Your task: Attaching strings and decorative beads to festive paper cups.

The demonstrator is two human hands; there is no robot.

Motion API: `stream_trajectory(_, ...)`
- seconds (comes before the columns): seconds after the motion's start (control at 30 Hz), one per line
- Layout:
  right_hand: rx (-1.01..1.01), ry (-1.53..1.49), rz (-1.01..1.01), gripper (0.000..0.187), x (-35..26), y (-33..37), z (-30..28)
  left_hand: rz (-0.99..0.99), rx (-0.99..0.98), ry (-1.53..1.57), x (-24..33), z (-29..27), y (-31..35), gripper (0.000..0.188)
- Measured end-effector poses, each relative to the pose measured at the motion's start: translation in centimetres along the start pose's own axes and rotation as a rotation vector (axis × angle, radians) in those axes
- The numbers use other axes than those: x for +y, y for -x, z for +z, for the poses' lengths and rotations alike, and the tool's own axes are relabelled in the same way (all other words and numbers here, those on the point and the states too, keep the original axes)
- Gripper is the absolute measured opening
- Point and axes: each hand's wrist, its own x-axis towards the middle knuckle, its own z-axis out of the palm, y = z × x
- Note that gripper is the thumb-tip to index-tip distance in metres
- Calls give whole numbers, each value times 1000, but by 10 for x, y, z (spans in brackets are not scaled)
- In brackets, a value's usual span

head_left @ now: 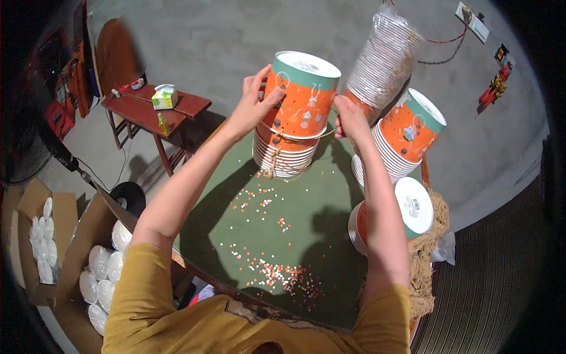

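An upside-down orange and green paper bucket (303,106) tops a stack of nested buckets (283,158) at the table's far side. My left hand (259,97) is closed on the top bucket's left side, thumb across its front. Brown twine (273,159) hangs in loops over the stack's rims and runs around below the top bucket. At the bucket's right side, my right hand (352,120) is closed, pinching what looks like the twine; its fingertips are partly hidden. Two more bucket stacks, one with a leaning bucket (413,127) and a nearer one (414,206), stand to the right.
A tall plastic-wrapped bucket stack (383,59) leans behind my right hand. Red and white bits (283,277) lie scattered over the green tabletop (236,242). Twine bundles (430,253) line the right edge. Open cartons (88,248) of wrapped white items stand left, below a red bench (138,112).
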Motion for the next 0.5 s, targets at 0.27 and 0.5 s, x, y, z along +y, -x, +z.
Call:
stream_trajectory(0.27,-22,-6,49,44,21,5,14,49,14,-45,-20,6,20,75)
stream_trajectory(0.5,-6,-18,36,47,35,8,20,111,79,-78,-35,16,27,77)
